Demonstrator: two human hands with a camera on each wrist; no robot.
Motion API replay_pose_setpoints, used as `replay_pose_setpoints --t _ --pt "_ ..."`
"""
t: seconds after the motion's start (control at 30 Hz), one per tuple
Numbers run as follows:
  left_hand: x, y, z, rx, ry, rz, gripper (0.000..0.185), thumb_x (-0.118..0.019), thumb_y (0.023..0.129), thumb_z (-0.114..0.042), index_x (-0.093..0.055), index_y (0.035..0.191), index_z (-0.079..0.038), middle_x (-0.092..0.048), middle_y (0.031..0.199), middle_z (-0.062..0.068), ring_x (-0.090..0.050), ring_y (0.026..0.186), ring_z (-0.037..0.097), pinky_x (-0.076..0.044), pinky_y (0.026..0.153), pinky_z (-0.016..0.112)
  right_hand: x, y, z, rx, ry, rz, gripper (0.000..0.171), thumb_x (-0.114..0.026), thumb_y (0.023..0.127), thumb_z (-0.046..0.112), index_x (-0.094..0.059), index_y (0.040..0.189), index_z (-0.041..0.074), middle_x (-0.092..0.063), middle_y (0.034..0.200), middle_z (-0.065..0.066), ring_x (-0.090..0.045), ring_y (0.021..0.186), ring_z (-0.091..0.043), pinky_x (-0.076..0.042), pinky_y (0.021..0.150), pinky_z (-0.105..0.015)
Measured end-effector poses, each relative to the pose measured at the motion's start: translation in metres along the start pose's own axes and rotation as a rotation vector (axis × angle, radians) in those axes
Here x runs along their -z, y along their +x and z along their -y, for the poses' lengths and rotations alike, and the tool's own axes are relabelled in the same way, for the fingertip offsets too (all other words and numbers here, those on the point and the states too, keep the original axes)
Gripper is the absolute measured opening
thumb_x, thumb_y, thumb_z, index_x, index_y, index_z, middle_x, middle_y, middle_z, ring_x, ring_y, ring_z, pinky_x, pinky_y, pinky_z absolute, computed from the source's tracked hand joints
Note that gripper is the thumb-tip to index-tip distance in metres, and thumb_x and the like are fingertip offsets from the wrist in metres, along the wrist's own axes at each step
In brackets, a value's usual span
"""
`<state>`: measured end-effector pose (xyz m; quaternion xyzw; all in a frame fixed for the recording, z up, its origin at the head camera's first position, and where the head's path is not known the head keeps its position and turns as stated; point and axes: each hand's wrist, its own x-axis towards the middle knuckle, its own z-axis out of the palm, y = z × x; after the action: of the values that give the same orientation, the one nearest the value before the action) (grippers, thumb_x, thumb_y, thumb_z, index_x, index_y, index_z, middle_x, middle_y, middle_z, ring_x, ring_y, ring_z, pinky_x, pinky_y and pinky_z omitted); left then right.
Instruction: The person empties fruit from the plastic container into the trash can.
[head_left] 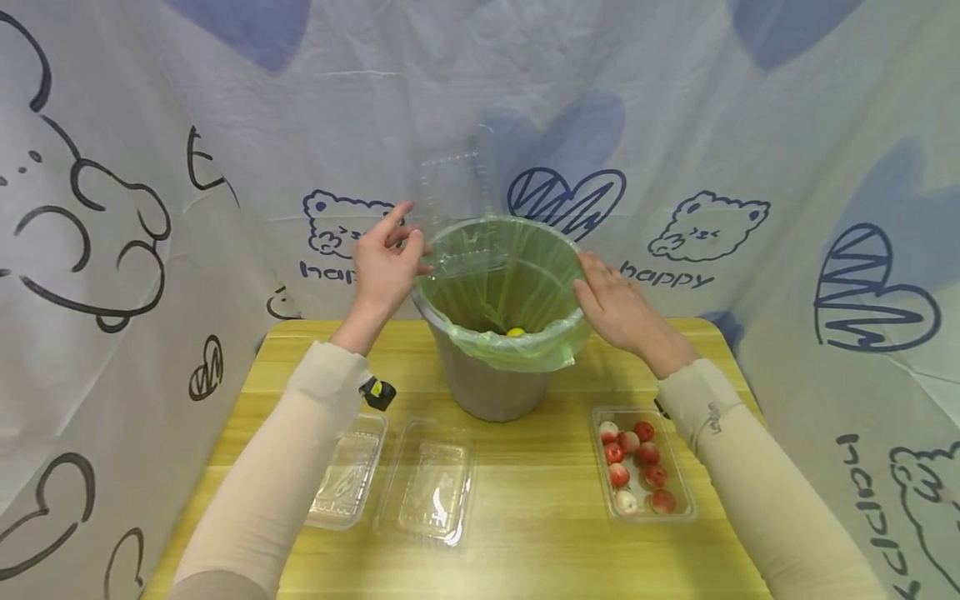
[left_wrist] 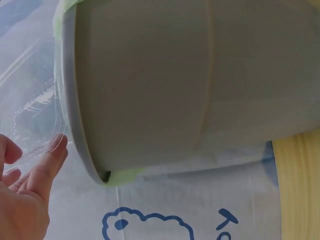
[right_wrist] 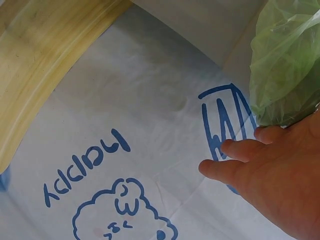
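While left fingers (head_left: 393, 220) hold clear packaging (head_left: 471, 260), crinkled film (head_left: 534, 287) lines the round bin (head_left: 495, 390).

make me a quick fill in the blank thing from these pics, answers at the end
1. The raised clear container by the mouth of the bin is at the fingers of the person's ____ hand.
2. The bag lining the bin is ____ in colour.
3. The small round thing showing inside the bag is ____ in colour.
4. In the head view, ____ clear containers lie on the table to the left of the tray of reddish fruits.

Missing words: left; green; yellow; two
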<state>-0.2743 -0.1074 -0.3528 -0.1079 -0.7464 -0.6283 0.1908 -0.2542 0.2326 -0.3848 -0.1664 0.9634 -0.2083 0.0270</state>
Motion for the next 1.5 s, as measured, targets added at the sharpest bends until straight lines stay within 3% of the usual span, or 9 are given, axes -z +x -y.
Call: replay_pose_setpoints --t 0.4,0.67,1.03,1.27,1.5 --pt "0.032 -0.008 -0.001 0.079 -0.026 -0.04 0.048 -0.057 0.104 -0.011 -0.058 0.152 -0.012 -0.072 0.124 0.028 -0.076 0.075 0.002 -0.067 0.065 0.026 -0.002 0.002 -0.002 0.007 0.01 -0.01 0.072 -0.013 0.113 0.05 -0.003 0.17 0.008 -0.003 0.178 -0.016 -0.007 0.162 -0.049 -0.005 0.13 -0.073" --pt "0.054 -0.015 -0.003 0.093 -0.015 -0.056 0.048 -0.055 0.103 -0.009 -0.058 0.151 -0.015 -0.072 0.129 0.026 -0.077 0.076 0.005 -0.067 0.066 0.025 -0.002 0.003 -0.001 0.007 0.004 -0.007 0.072 -0.013 0.113 0.05 -0.003 0.17 0.008 -0.003 0.178 -0.016 -0.007 0.162 -0.049 -0.004 0.13 -0.074" --pt "0.085 -0.03 0.0 0.138 -0.006 -0.09 0.05 -0.056 0.101 -0.008 -0.06 0.15 -0.015 -0.077 0.115 0.006 -0.078 0.077 0.008 -0.067 0.064 0.026 -0.003 0.003 -0.002 0.008 -0.003 -0.005 0.072 -0.013 0.113 0.049 -0.002 0.17 0.008 -0.003 0.177 -0.018 -0.007 0.162 -0.049 -0.004 0.129 -0.075" --pt "0.098 -0.04 0.0 0.145 -0.039 -0.086 0.053 -0.057 0.099 -0.004 -0.057 0.152 -0.009 -0.076 0.102 -0.008 -0.078 0.074 0.01 -0.066 0.062 0.027 -0.004 0.003 -0.002 0.007 -0.001 -0.013 0.072 -0.014 0.113 0.05 -0.003 0.17 0.008 -0.004 0.177 -0.018 -0.008 0.162 -0.049 -0.005 0.128 -0.076" --pt "0.108 -0.056 0.002 0.158 0.014 -0.068 0.054 -0.054 0.099 -0.004 -0.055 0.153 -0.01 -0.074 0.104 -0.011 -0.077 0.074 0.007 -0.067 0.064 0.028 -0.005 0.002 -0.003 0.002 0.005 -0.014 0.073 -0.013 0.112 0.052 -0.003 0.17 0.008 -0.003 0.178 -0.016 -0.007 0.162 -0.048 -0.004 0.129 -0.075"
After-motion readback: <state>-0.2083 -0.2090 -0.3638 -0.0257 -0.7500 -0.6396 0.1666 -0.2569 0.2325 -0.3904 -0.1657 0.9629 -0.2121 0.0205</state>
